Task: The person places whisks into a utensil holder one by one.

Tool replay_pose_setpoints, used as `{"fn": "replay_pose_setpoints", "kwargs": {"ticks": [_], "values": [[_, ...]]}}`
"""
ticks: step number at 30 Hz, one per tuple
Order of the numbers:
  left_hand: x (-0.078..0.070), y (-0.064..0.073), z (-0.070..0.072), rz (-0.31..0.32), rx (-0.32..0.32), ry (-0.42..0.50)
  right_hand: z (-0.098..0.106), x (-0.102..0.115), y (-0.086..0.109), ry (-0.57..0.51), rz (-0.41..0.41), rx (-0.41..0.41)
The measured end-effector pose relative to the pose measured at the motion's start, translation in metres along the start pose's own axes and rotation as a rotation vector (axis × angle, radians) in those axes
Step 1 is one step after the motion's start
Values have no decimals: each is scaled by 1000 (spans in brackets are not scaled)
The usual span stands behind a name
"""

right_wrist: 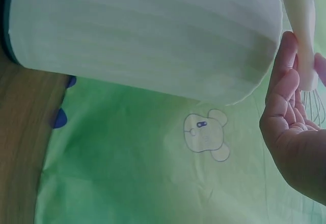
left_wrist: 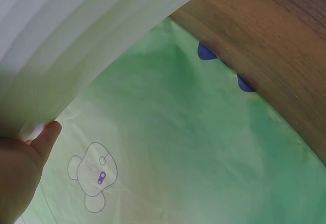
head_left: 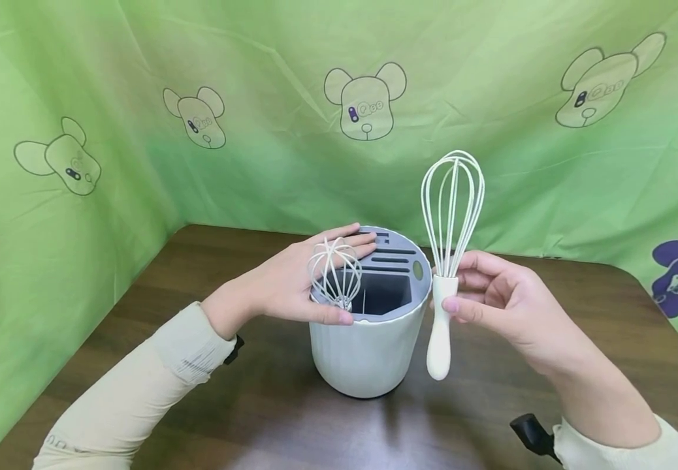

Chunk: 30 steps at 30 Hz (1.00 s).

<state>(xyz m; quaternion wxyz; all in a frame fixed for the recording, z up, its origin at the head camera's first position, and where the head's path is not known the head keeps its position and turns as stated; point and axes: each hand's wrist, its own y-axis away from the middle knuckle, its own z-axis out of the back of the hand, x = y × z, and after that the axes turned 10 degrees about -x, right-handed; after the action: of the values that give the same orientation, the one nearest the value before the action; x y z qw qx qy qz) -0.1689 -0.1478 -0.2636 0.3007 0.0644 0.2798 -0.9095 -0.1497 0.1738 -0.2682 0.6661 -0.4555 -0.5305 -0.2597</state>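
Note:
A white ribbed utensil holder (head_left: 368,356) with a grey slotted top (head_left: 394,258) stands on the table. My left hand (head_left: 292,277) rests on its left side, straight fingers across the top and thumb along the near rim. A second, smaller wire whisk (head_left: 336,271) pokes up out of the holder between that thumb and the fingers; its lower part is hidden inside. Just right of the holder, my right hand (head_left: 500,297) pinches a white whisk (head_left: 443,326) near the top of its handle. That whisk is upright, wire loops up, handle end hanging down beside the holder wall.
The holder sits on a brown wooden table (head_left: 245,405). Behind and to the sides hangs a green cloth (head_left: 257,176) printed with cartoon bear heads, meeting the table's far edge. Black wrist-camera mounts (head_left: 533,436) show at both wrists.

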Motion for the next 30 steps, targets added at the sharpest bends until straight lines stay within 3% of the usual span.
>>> {"fn": "replay_pose_setpoints", "kwargs": {"ticks": [13, 30], "values": [[1, -1, -2, -3, 1, 0, -17, 23, -7, 36, 53, -49], [4, 1, -3, -37, -32, -9, -34, 35, -33, -33, 200, -77]]}}
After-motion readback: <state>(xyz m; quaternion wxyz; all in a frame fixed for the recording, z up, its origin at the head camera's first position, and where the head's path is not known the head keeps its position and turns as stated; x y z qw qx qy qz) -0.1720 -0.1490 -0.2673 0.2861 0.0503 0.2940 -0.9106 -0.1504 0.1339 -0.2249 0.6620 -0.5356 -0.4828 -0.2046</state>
